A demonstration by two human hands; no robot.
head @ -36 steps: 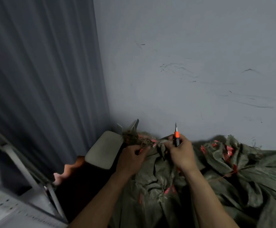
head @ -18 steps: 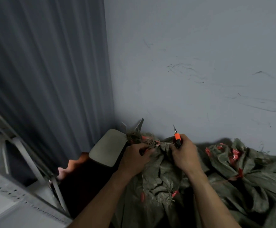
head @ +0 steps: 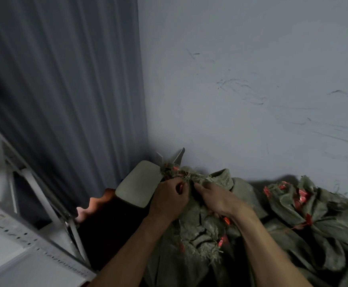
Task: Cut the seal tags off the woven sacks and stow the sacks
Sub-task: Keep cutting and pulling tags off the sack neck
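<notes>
- The woven sack (head: 206,230) is olive-green and crumpled, and lies heaped in front of the person with its frayed, bunched neck pointing away from them.
- The left hand (head: 169,200) is at the left side of the sack's neck. Its fingers are curled tight round the frayed bundle, and a scrap of red shows between them.
- The right hand (head: 217,198) is at the right side of the same neck, back upward, with its fingers running into the folds. I cannot tell whether it grips anything, because the fingertips are hidden in the cloth.
- Red seal tags (head: 220,243) dot the sack's lower folds, below the right wrist.
- A 2nd sack (head: 318,220), also carrying red tags, lies just right of the held sack.
- A grey scuffed wall (head: 251,79) rises behind the sack.
- A beige rounded pad (head: 140,187) sits just left of the sack's neck, close to the left hand.
- A ribbed grey panel (head: 65,79) stands further left of the sack.
- A white metal rack (head: 26,179) stands well left of the sack, in front of that panel.
</notes>
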